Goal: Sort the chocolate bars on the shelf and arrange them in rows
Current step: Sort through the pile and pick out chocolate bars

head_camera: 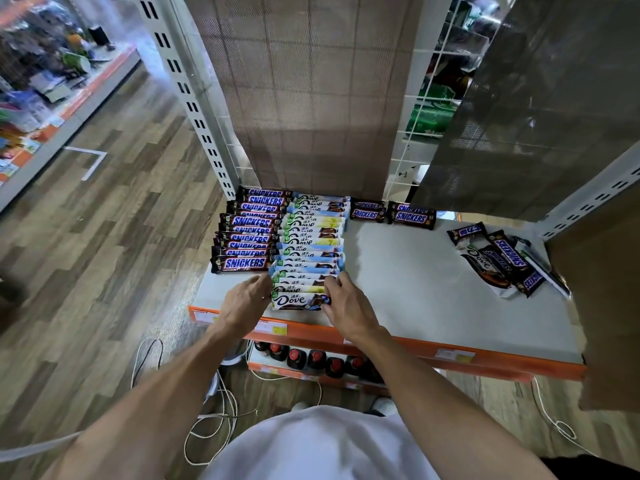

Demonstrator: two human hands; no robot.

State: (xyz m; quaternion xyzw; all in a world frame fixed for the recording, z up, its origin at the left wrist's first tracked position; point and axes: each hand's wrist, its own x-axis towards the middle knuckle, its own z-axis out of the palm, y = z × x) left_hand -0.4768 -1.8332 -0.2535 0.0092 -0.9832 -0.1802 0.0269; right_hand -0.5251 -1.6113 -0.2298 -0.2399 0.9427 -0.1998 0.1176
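Note:
A row of brown Snickers bars (247, 233) runs front to back along the left of the grey shelf (415, 292). Beside it lies a row of white and blue Dove bars (311, 244). My left hand (244, 303) touches the left ends of the front Dove bars (296, 301) with curled fingers. On their right ends, my right hand (346, 306) pinches the wrappers. Two short Snickers stacks (391, 212) sit at the back middle. A loose heap of Snickers and Dove bars (505, 261) lies at the right.
An orange shelf lip (485, 358) with price tags runs along the front. Bottles with red caps (311, 358) stand on the lower shelf. White perforated uprights (194, 109) and mesh panels frame the shelf. Cables (221, 410) trail on the wooden floor.

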